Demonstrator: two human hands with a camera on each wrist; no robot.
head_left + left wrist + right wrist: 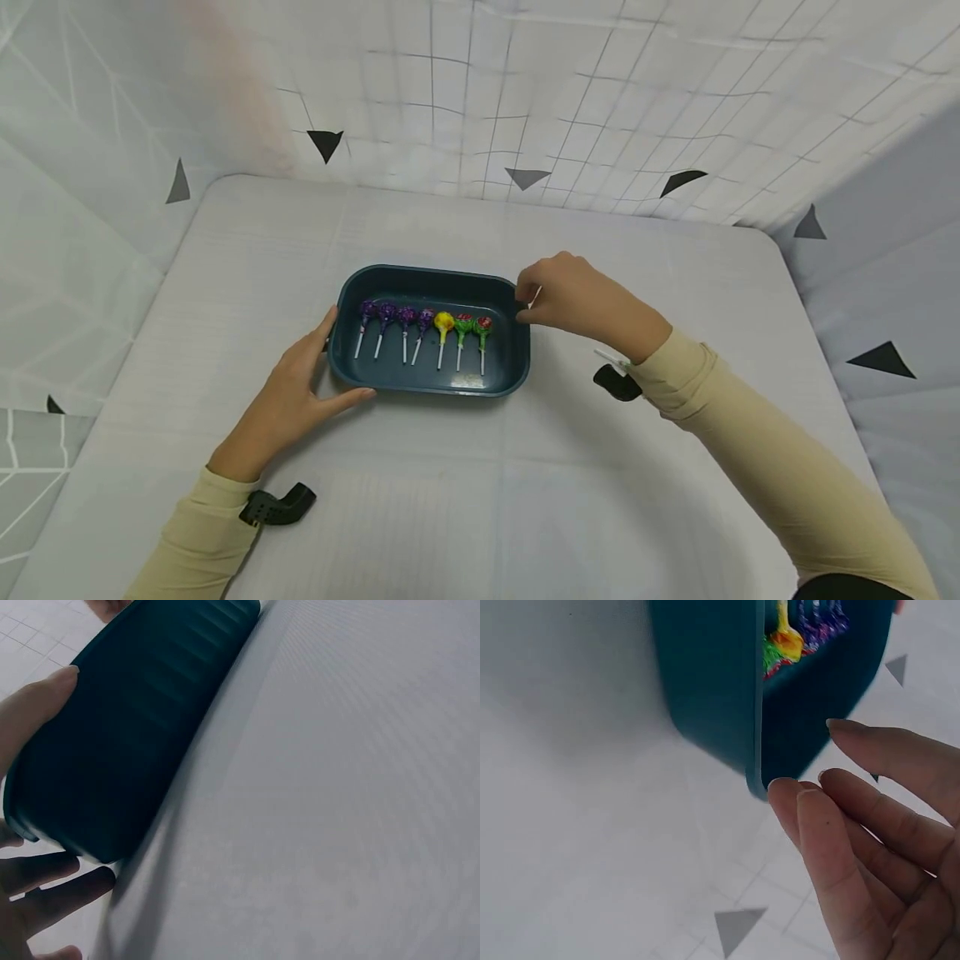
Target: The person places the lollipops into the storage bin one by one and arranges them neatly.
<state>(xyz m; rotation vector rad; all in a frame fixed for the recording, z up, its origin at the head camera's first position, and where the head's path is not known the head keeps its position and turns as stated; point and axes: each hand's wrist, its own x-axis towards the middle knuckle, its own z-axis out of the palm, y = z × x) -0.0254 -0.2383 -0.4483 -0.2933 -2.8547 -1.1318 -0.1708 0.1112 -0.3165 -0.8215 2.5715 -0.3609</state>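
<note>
A dark teal tray (427,390) rests on the white table. In it a row of wrapped lollipops lies with white sticks toward the near side: several purple lollipops (407,317) at left, a yellow lollipop (444,322), then two green-and-red lollipops (482,327). My left hand (288,396) spans the tray's left end, thumb along the near wall and straight fingers at the end wall. At the opposite end is my right hand (573,296), loosely bent, its fingertips right at the corner rim in the right wrist view and the thumb apart from them.
White cloth covers the table (420,475). Pale curtains with grid lines (525,92) and black triangles (325,143) stand behind the table and at its sides. A black wrist device (277,505) is on the left sleeve; another black device (617,382) hangs by the right cuff.
</note>
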